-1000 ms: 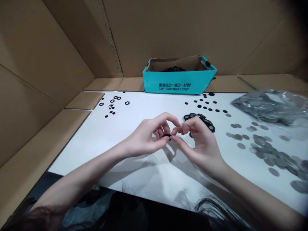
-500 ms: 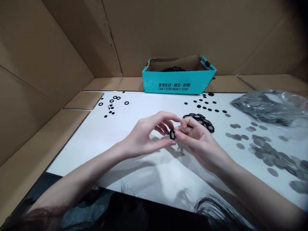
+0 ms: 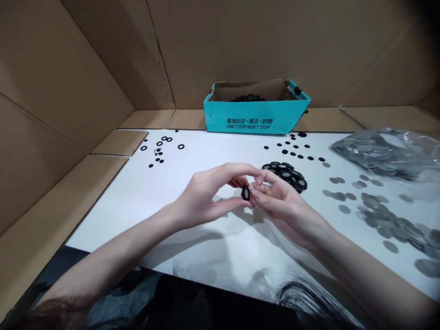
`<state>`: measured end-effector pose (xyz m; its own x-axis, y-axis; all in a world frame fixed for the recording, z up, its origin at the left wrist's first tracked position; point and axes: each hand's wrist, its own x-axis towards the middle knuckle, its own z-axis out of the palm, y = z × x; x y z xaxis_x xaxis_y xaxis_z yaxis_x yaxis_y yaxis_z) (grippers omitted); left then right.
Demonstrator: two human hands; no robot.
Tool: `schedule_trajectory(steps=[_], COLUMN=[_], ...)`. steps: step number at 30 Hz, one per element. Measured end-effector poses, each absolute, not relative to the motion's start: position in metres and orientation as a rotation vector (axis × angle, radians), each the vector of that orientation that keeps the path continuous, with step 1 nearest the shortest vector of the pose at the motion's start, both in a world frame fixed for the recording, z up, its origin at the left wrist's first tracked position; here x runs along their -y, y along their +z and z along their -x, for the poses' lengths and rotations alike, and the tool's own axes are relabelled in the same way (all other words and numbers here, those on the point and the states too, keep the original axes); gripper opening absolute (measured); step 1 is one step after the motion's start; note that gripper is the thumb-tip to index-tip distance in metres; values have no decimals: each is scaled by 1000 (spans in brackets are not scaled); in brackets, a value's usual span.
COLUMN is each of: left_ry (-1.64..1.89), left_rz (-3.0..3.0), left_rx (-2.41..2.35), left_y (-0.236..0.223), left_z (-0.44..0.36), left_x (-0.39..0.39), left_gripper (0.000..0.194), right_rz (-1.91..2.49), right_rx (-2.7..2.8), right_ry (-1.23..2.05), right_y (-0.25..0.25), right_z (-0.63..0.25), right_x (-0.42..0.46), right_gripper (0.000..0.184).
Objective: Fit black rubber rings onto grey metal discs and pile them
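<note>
A small black ring with a grey disc in its centre (image 3: 246,193) stands on edge between my hands, over the white table. My left hand (image 3: 209,192) curves around it from the left, with thumb and fingers closed about its edge. From the right, the thumb and fingers of my right hand (image 3: 280,199) pinch the same ring. Part of the ring's right edge is hidden by fingertips. Just behind my right hand lies a pile of similar black rings with grey centres (image 3: 286,174).
A teal box (image 3: 254,117) holding black pieces stands at the back. Loose grey discs (image 3: 395,224) spread across the right side below a clear plastic bag of discs (image 3: 378,153). Black rings (image 3: 181,146) and small black discs (image 3: 300,156) lie scattered. Cardboard walls (image 3: 68,114) surround the table.
Fingers of both hands have drawn closer around the ring, and the right index finger has straightened towards the left one. A dark piece seen by the right fingers earlier is no longer visible.
</note>
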<state>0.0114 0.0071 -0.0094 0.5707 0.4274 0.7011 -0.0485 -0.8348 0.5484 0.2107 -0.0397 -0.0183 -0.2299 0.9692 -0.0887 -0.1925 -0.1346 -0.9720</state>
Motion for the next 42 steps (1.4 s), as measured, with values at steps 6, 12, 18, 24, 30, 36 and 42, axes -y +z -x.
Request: schedule_trajectory(steps=[6,12,18,24,30,36,42], left_ry=[1242,1211,1191,963,826,732,777], left_rz=[-2343,-2283,-2267,-2075,-1901,-1855,-1974], left_rx=[-293,-256,-497,-533,-512,-475,-421], left_y=[-9,-7,-10,-10,-1,7,3], left_z=[-13,-16,-15,-18,-14,-10,-11], left_x=[-5,-1,1,5,3,-3,-6], left_gripper=[45,44,39,29,30,29,36], right_rz=[1005,962,889,847,825,828,860], right_rx=[1113,1083,931,915,993,1235,1143], right_ry=[1604,1621,1577,1528,1457,1355,1375], right_y=[-20,-18,-16,-20,-25,-22,-27], right_z=[-210,-207,-205,-204,-205,-207,-205], right_x=[42,43,44,44,46,47,45], right_gripper=[51,51,51,44,48,38,41])
